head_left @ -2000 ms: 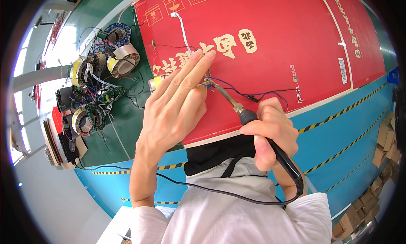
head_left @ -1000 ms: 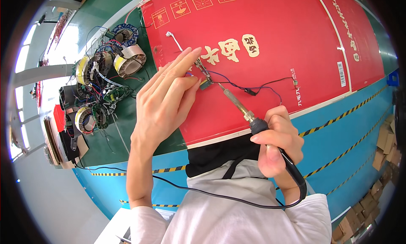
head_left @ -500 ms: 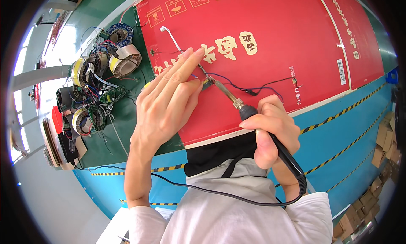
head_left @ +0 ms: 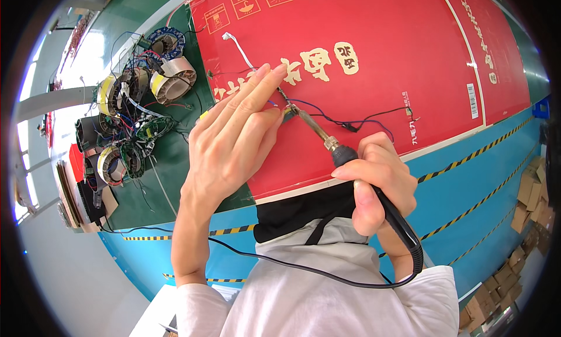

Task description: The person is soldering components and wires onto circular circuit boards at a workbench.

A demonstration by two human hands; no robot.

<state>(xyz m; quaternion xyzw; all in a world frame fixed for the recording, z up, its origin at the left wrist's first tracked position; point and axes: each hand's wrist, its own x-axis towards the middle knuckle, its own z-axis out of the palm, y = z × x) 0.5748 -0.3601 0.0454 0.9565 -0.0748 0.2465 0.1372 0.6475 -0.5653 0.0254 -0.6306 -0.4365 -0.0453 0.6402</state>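
My right hand [head_left: 380, 182] is closed round the dark handle of a soldering iron [head_left: 315, 126]. The iron's metal tip points up and left and meets wire ends beside my left fingers. My left hand [head_left: 228, 135] lies palm down, its fingers pressed together over a wired part [head_left: 286, 115]. That part is mostly hidden; a dark rounded edge shows by the tip. From under the fingers a white cable [head_left: 238, 47] runs out toward the far side. Blue and black wires [head_left: 350, 126] trail to the right across the red cardboard sheet [head_left: 397, 56].
Left of the sheet, on the green table [head_left: 234, 211], lies a cluster of ring-shaped coils [head_left: 173, 83] and circuit boards [head_left: 153, 128] with tangled wires. The iron's black cord [head_left: 292, 261] loops across my front. Cardboard boxes [head_left: 497, 290] are heaped at the far right.
Both hands and the iron stay almost in place. The surroundings shift slightly in the picture, and the tip remains at the wire ends.
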